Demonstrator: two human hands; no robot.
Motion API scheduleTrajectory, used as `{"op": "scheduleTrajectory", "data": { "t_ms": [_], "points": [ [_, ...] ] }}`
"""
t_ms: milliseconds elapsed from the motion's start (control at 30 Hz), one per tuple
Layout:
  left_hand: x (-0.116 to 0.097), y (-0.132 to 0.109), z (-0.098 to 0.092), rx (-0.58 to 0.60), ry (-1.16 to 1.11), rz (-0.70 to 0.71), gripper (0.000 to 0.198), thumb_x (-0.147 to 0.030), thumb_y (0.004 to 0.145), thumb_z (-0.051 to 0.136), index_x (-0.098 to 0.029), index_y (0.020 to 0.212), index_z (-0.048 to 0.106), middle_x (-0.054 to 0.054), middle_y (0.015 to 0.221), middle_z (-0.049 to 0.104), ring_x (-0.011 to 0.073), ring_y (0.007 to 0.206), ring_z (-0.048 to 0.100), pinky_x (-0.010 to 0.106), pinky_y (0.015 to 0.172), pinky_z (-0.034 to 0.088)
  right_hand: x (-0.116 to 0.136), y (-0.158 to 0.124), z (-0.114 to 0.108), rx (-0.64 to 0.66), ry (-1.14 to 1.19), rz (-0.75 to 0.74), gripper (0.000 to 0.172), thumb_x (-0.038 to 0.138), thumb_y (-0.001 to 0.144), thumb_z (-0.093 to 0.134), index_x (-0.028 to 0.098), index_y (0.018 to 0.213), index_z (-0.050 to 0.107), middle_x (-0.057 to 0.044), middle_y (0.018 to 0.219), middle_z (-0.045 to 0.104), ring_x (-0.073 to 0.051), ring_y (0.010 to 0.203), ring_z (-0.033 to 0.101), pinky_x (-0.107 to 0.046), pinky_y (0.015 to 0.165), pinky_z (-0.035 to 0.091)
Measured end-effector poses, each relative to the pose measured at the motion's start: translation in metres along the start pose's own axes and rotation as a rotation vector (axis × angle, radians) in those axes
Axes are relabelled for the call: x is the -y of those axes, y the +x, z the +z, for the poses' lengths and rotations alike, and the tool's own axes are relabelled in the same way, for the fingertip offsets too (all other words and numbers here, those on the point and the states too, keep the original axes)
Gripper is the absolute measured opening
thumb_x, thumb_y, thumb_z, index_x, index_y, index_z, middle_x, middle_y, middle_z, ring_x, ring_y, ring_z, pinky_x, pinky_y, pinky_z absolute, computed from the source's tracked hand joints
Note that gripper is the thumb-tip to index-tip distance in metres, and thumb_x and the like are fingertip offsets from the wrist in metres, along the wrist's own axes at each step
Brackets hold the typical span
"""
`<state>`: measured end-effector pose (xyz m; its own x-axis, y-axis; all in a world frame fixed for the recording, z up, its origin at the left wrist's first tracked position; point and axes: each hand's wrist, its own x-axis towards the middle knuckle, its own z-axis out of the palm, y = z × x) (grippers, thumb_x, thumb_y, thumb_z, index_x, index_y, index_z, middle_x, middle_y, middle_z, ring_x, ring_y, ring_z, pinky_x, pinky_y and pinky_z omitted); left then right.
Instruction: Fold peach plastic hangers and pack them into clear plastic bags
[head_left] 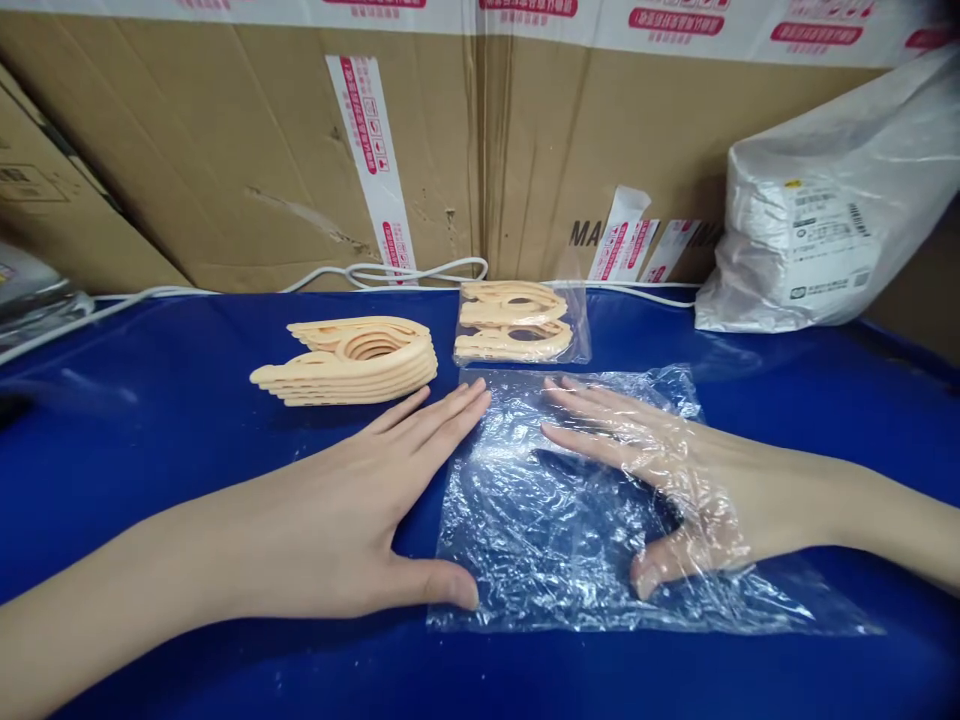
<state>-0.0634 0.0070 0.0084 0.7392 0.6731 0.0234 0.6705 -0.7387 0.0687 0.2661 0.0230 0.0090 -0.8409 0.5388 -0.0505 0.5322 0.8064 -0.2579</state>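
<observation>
We observe the right hand (679, 470) inside the clear bag (517, 560), the left hand (330, 530) across its left edge, both spread and empty, then, farther off, the beige stack (322, 375) at left, a pouch (581, 325) of beige pieces (510, 346) and an obstructing carton (247, 130).

Table (112, 450): over the remote feed I see a deep, even blue.
Stack (330, 375): pale cream throughout, one plain tone from layer to layer.
Packet (580, 330): colourless and see-through; I make out the same cream inside.
Bag (510, 520): clear, so I see blue through it, under a crinkled pattern of bright white glints.
Carton (240, 130): plain brown, with dark lettering (586, 234) low on its right part.
Tape (375, 150): white, with a repeating pattern of pinkish-red blocks and print.
Cable (165, 291): white.
Parcel (757, 220): milky, translucent white.
Label (829, 245): white, patterned in black print and barcode stripes.
</observation>
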Motion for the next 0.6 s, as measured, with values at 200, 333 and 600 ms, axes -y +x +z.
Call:
{"op": "scheduleTrajectory", "data": {
  "t_ms": [200, 333, 600],
  "points": [
    [-0.006, 0.001, 0.002, -0.015, 0.015, -0.061, 0.117, -0.088, 0.078, 0.05, -0.026, 0.162, -0.005, 0.011, 0.165, 0.024, 0.0389, 0.149, 0.03, 0.056, 0.111, 0.046, -0.001, -0.001, -0.001, 0.015, -0.035, 0.02, 0.104, 0.07, 0.081, 0.064, 0.03, 0.162, 0.013, -0.01, 0.17, -0.003, -0.038, 0.153, -0.002, -0.064, 0.118, 0.011],
    [-0.009, -0.001, 0.001, -0.025, 0.028, -0.077, 0.116, -0.088, 0.078, 0.049, -0.028, 0.162, -0.005, 0.01, 0.166, 0.024, 0.0389, 0.15, 0.029, 0.056, 0.111, 0.046, -0.007, -0.01, -0.007, 0.005, -0.049, 0.051, 0.106, 0.07, 0.079, 0.066, 0.037, 0.162, 0.008, -0.008, 0.17, -0.003, -0.04, 0.152, 0.002, -0.067, 0.116, 0.015],
    [-0.001, -0.003, -0.01, 0.043, 0.02, -0.078, 0.12, -0.085, 0.078, 0.053, -0.021, 0.162, -0.005, 0.018, 0.165, 0.021, 0.0473, 0.146, 0.031, 0.064, 0.105, 0.047, -0.02, -0.032, -0.037, 0.128, 0.036, 0.206, 0.083, 0.051, 0.091, 0.064, 0.048, 0.158, 0.014, 0.004, 0.169, 0.012, -0.03, 0.152, 0.021, -0.048, 0.117, 0.029]
  ]
}}
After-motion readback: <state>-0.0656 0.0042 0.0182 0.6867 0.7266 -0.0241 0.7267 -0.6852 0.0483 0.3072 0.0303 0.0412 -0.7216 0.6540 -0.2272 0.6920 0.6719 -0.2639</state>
